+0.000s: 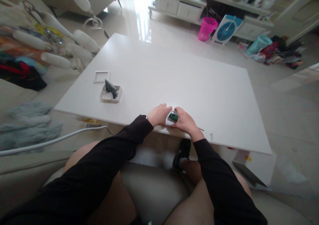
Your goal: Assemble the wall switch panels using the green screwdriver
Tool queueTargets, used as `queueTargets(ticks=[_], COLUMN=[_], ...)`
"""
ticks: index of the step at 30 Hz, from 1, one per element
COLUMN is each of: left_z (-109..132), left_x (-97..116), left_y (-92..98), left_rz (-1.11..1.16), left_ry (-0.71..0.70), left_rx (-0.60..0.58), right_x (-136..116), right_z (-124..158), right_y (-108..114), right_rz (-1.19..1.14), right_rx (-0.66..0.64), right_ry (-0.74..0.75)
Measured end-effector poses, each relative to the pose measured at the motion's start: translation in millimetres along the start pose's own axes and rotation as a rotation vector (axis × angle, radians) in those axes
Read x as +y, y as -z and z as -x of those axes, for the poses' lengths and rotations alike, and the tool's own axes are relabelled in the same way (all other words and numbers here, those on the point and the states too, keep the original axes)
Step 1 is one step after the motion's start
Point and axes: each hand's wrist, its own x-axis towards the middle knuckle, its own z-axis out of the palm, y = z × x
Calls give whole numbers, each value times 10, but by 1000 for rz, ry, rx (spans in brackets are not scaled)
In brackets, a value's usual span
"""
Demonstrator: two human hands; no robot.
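At the near edge of the white table, my left hand (pixel 159 114) and my right hand (pixel 183 119) close from both sides around a small white casing with a dark green rounded part (pixel 173 117). What exactly this piece is cannot be made out. Some of it is hidden behind my fingers. A thin dark rod (pixel 201 129) sticks out on the table beside my right wrist. Farther right lies a small, pale, see-through bit (pixel 211 136).
On the left of the white table (pixel 174 69) stand a small open box (pixel 111 99) with dark and pale parts and an empty white frame (pixel 102 71). White chandelier arms (pixel 57 59) hang at the upper left. A pink basket (pixel 207 28) and a blue fan (pixel 226 30) stand beyond.
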Motion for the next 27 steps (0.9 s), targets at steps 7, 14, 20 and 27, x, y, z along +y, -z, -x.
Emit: queueTargets(ticks=[7,14,20,27], left_z=[-38,-88,-104,-64], left_x=[-14,-55,-57,-13], left_y=[-1,-62,-69,3], left_rz=[1,-7,-4,-1], left_ry=[-31,-31,-26,-5], left_rx=[-8,-1,-10,-42], right_x=[-53,-107,-164,-134], right_z=[24,57,85,60], right_y=[65,139,189,170], right_rz=[15,83,148,95], right_rx=[-36,-66,-76,-75], right_ry=[-32,-43,-50,-36])
